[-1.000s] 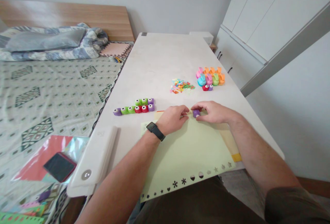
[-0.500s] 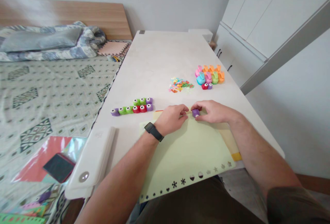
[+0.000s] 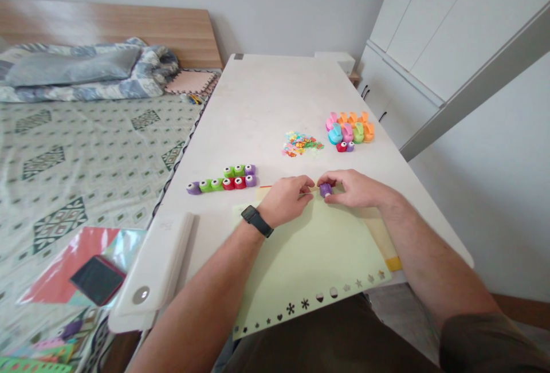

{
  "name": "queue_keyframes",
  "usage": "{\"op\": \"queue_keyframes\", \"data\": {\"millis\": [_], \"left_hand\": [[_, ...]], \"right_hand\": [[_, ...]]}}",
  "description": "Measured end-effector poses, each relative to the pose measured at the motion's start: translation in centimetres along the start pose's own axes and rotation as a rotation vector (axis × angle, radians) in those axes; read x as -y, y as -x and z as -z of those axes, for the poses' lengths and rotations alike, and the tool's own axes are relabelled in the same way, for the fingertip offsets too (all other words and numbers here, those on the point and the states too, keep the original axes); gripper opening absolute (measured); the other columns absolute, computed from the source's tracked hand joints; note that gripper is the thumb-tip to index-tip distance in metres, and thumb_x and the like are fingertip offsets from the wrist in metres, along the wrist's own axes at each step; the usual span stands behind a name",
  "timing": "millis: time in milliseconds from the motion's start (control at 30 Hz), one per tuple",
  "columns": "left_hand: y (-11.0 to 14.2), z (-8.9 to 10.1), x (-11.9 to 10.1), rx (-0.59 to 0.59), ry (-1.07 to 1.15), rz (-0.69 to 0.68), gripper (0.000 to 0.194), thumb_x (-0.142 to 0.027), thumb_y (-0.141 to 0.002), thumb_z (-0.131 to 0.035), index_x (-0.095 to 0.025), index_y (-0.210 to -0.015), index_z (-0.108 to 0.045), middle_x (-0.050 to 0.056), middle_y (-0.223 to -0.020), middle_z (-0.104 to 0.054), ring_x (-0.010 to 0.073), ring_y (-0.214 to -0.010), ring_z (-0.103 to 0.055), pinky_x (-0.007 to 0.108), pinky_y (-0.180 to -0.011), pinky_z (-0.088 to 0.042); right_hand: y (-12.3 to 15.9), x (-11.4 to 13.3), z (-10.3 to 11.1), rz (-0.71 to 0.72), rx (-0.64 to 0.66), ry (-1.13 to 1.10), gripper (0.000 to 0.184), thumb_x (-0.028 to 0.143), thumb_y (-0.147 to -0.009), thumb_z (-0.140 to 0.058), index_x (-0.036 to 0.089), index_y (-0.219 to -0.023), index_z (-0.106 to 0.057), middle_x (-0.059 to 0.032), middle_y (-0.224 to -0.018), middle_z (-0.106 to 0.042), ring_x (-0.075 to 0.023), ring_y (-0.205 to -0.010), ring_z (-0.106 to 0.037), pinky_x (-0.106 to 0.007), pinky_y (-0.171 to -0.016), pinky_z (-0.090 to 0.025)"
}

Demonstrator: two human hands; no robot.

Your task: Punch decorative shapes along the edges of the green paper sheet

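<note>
Fingers and thumb of my right hand (image 3: 354, 188) close around a small purple craft punch (image 3: 325, 190) at the far edge of a pale green paper sheet (image 3: 313, 247). My left hand (image 3: 290, 198) pinches that same far edge just left of the punch. Along the sheet's near edge runs a row of punched shapes, among them snowflakes, hearts and stars. Yellowish paper (image 3: 380, 235) shows from underneath on the right. The punch's slot, and how far the paper sits in it, are hidden.
Small green, red and purple punches (image 3: 227, 183) stand in rows at left. Larger colored punches (image 3: 350, 129) sit at back right, near a heap of paper cutouts (image 3: 301, 144). A long white device (image 3: 154, 264) lies at the table's left edge. Beside it is a bed (image 3: 94, 161).
Both hands keep their hold on the paper and the purple punch, with hardly any movement. The whole view has shifted slightly downward in the frame.
</note>
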State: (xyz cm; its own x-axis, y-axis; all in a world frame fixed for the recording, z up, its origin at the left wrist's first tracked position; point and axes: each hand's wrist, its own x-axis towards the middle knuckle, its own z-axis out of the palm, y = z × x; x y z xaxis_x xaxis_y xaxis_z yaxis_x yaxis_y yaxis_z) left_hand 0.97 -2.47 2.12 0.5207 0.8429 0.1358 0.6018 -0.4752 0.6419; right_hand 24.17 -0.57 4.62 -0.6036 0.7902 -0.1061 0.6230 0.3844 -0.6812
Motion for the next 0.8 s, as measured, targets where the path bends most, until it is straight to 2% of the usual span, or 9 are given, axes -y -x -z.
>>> {"op": "queue_keyframes", "data": {"millis": [800], "left_hand": [[-0.02, -0.24, 0.07, -0.003, 0.031, -0.008, 0.026, -0.021, -0.086, -0.059, -0.019, -0.110, -0.066, 0.004, -0.099, -0.075, 0.0175, -0.090, -0.071, 0.028, -0.081, -0.055]], "right_hand": [[0.22, 0.13, -0.55, -0.052, -0.058, 0.052, 0.028, 0.028, -0.074, -0.076, 0.022, -0.101, -0.072, -0.0028, -0.094, -0.075, -0.0207, -0.086, -0.067, -0.032, -0.082, -0.048]]}}
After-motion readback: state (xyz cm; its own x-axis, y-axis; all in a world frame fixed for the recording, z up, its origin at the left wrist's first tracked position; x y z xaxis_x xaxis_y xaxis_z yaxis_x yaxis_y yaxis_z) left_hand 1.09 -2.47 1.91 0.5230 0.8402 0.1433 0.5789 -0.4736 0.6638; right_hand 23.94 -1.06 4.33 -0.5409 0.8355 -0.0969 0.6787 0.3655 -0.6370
